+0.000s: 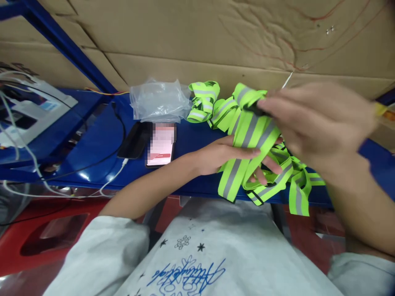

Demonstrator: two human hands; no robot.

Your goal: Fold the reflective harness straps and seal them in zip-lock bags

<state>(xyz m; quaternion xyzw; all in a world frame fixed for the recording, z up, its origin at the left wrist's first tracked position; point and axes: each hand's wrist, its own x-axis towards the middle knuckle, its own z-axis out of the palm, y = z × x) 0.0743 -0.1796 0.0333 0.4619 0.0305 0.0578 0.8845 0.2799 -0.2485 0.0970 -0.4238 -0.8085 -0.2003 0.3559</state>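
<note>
Neon yellow-green reflective straps (251,129) with grey stripes hang in loops between my hands. My left hand (230,156) is closed round the folded straps from below, thumb across the front. Raised above and to the right, my right hand (321,119) is blurred; its fingertips pinch a strap end by a dark buckle. A black slider buckle (255,197) shows on a lower loop. More strap (299,189) trails over the table's front edge to the right. Behind my hands, a separate bundled strap (203,100) lies on the table.
Clear plastic bags (160,100) lie at the back of the blue table (92,160). A lit phone (161,144) and a dark phone (135,140) lie before them, with a white charging cable. A power strip (40,107) with cables stands at left, above a red stool (46,234). Cardboard (185,37) backs the table.
</note>
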